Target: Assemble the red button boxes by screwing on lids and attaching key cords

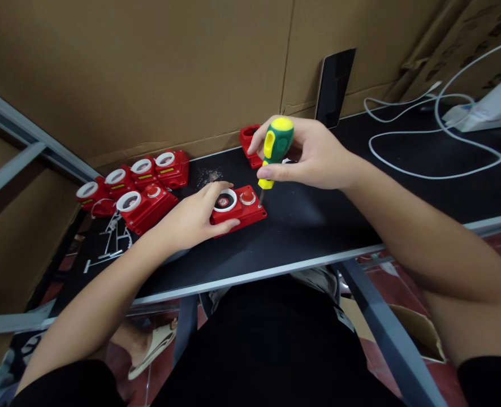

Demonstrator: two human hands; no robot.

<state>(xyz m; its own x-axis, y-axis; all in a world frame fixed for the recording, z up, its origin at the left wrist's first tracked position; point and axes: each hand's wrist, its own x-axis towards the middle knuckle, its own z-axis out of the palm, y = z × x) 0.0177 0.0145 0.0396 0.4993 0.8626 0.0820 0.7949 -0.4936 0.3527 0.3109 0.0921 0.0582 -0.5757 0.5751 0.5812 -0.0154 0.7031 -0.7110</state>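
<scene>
The right hand grips one green-and-yellow screwdriver, tip at one red, white-ringed box on the black table; the left hand grips that box; five more red boxes sit left

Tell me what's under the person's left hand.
The left hand is around a red rectangular box with a white ring and round red button; the part the hand covers and the underside can't be seen.

Red box partly hidden by left hand, white device cut at right edge, yellow labels unreadable
</scene>
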